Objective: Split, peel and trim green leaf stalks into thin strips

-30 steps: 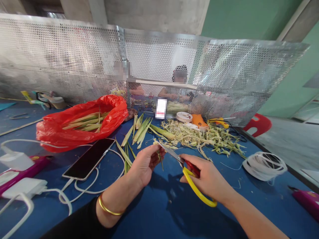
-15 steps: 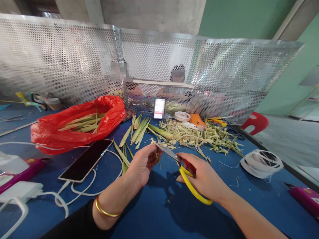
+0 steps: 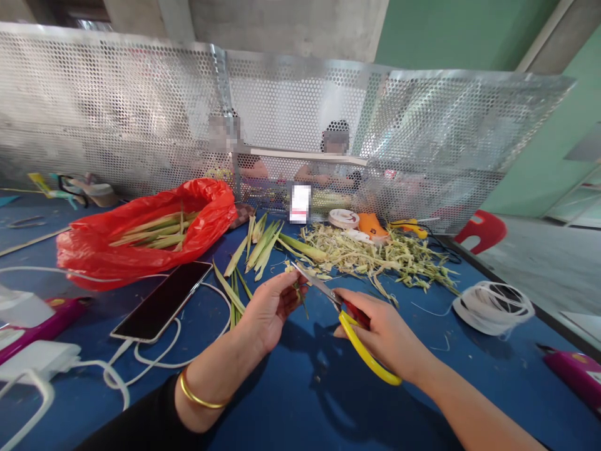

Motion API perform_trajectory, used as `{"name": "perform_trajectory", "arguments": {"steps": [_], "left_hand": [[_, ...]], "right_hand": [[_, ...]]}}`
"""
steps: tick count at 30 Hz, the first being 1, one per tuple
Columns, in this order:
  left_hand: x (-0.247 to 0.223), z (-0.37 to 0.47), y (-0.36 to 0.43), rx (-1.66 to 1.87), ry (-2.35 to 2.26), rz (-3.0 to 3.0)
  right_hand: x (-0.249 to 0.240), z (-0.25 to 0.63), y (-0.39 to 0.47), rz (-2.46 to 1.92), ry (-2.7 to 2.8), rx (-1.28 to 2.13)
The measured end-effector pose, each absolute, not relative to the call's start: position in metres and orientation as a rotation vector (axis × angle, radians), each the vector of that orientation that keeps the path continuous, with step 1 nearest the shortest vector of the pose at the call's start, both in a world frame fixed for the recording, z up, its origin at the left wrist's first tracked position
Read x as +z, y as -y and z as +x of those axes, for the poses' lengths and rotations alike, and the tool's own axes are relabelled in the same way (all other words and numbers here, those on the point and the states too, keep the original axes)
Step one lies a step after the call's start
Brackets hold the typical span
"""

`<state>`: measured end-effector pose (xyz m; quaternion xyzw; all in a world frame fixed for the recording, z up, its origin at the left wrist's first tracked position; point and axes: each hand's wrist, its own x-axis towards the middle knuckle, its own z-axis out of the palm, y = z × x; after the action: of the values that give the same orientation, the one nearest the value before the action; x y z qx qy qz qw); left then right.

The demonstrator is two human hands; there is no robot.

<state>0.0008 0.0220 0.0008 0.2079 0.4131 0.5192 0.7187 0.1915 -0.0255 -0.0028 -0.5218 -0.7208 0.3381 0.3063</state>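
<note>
My left hand (image 3: 272,307) pinches a small piece of plant (image 3: 300,294) between thumb and fingers, its thin green end hanging below. My right hand (image 3: 382,335) is closed on the yellow and red handles of the scissors (image 3: 369,354). The scissor blades point up and left, their tips at the plant piece beside my left fingertips. Behind my hands, long green and straw-coloured leaves (image 3: 265,250) lie on the blue table (image 3: 291,401), next to a heap of pale plant scraps (image 3: 385,254).
A red plastic bag (image 3: 94,257) holds long leaves at the left, near a phone (image 3: 162,304) with white cables. A coil of white cord (image 3: 491,308) lies right. Behind stands a perforated metal screen (image 3: 291,94), with people beyond it.
The scissors and the plant piece have shifted very slightly; the blades look closer together. Both hands have stayed nearly in place.
</note>
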Motion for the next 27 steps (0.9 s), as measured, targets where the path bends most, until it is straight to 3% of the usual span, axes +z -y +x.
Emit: {"name": "perform_trajectory", "arguments": {"steps": [27], "left_hand": [[0.0047,-0.0013,-0.0248,1.137,-0.929,0.485]], "right_hand": [[-0.0056,0.1892,0.0256,-1.400,1.983,0.690]]}}
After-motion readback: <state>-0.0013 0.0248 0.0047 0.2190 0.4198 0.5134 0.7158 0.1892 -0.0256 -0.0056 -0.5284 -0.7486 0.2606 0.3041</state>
